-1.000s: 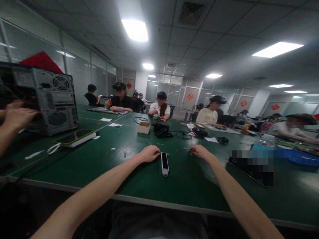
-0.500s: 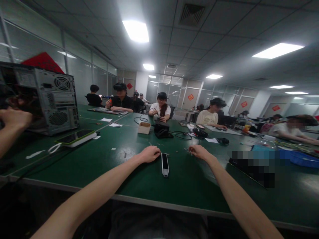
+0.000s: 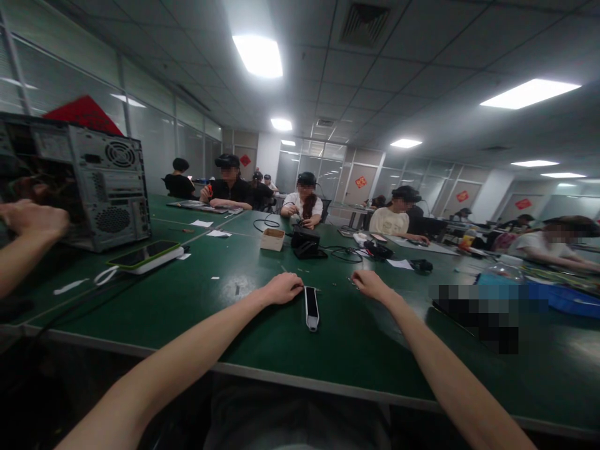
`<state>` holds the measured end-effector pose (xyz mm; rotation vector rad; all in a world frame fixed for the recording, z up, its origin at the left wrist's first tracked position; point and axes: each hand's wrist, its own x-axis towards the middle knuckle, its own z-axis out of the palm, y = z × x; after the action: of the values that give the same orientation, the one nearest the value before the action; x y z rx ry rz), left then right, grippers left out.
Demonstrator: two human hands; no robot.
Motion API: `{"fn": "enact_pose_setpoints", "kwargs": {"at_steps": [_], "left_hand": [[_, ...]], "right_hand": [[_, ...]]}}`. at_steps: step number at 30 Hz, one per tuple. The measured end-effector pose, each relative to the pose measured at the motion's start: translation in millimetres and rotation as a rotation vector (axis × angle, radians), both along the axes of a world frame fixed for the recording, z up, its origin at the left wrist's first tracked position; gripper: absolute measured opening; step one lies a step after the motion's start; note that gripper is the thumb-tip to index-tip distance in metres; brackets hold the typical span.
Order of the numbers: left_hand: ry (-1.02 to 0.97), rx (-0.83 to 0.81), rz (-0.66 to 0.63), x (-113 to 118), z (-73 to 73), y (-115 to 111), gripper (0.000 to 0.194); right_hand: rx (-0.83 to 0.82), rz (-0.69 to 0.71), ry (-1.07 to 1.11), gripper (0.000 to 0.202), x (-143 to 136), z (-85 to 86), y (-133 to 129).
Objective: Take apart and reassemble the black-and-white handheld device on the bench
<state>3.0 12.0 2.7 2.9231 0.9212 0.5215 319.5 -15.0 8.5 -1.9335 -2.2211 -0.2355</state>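
Note:
A slim grey device with a dark face (image 3: 312, 307) lies on the green table (image 3: 262, 350) in front of me. My left hand (image 3: 284, 288) rests at its upper left, fingers curled and closed near its top end; what they hold, if anything, is too small to tell. To the right, my right hand (image 3: 370, 285) is pinched closed at a few tiny shiny bits (image 3: 352, 281) on the tabletop. Whether one of these is between the fingertips is not clear.
An open computer case (image 3: 112, 187) stands at the left, with another person's hand (image 3: 35, 220) beside it. A phone (image 3: 145, 255) lies nearer. Farther back are a small box (image 3: 272, 239), a black device (image 3: 305, 240) and cables. A blue tray (image 3: 562, 299) is at the right.
My right hand has shifted slightly left, its fingers still closed. The other person's hand at the left has moved a little to the right. The view has shifted slightly.

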Motion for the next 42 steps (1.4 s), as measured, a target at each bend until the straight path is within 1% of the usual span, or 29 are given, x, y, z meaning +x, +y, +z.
{"fn": "enact_pose_setpoints", "kwargs": {"at_steps": [2, 5, 8, 11, 14, 20, 33, 36, 42], "left_hand": [[0.006, 0.007, 0.007, 0, -0.6, 0, 0.024], [0.011, 0.015, 0.008, 1, -1.5, 0, 0.025], [0.007, 0.022, 0.011, 2, -2.5, 1, 0.025], [0.0, 0.02, 0.003, 1, -2.7, 1, 0.025], [-0.004, 0.018, -0.003, 1, -2.0, 1, 0.025], [0.002, 0.009, 0.002, 1, -1.5, 0, 0.025], [-0.004, 0.016, -0.004, 1, -2.5, 1, 0.024], [0.005, 0.018, 0.0, 1, -2.2, 1, 0.025], [-0.005, 0.021, -0.01, 1, -2.3, 1, 0.024]], "right_hand": [[0.03, 0.077, 0.057, 0.02, -18, -0.6, -1], [0.04, 0.203, 0.119, 0.023, -52, -0.1, -7], [-0.009, 0.277, 0.13, 0.024, -82, 3.4, -16], [-0.051, 0.323, 0.161, 0.024, -98, 8.4, -25], [-0.076, 0.328, 0.222, 0.023, -100, 12.0, -30], [-0.163, 0.293, 0.343, 0.021, -95, 14.5, -32], [-0.145, 0.325, 0.438, 0.018, -93, 8.5, -29], [-0.121, 0.357, 0.466, 0.017, -95, 5.5, -28], [-0.056, 0.382, 0.546, 0.019, -98, -8.6, -22]]}}
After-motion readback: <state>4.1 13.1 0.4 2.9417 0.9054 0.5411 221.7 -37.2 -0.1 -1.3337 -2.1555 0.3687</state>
